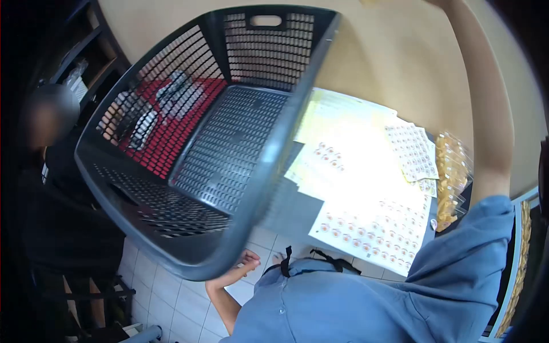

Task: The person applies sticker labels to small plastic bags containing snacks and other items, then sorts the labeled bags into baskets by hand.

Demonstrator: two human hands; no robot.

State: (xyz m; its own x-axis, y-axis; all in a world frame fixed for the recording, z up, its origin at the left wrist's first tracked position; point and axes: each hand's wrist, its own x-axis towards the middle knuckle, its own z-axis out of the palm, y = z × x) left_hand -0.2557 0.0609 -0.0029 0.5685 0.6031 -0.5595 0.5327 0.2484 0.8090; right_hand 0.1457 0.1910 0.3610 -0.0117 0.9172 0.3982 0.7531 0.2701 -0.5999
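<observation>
A large black plastic basket (234, 148) with mesh sides and a handle slot fills the left and middle of the view, tilted, with nothing inside it. My left hand (246, 264) is just below its near lower rim. Its fingers are loosely bent and a little apart, and I see nothing in them; the rim hides part of the hand. My right forearm (489, 114) stretches up along the right side to the top edge, where the hand is cut off. White sheets with rows of small round printed stickers (372, 228) lie on the table beside the basket.
Clear plastic packs with brownish contents (452, 177) line the table's right side. A person in dark clothes (68, 200) is at the left. Through the mesh show a red surface and that person's hands (111, 117). Dark shelving (86, 46) is behind; white floor tiles (171, 297) lie below.
</observation>
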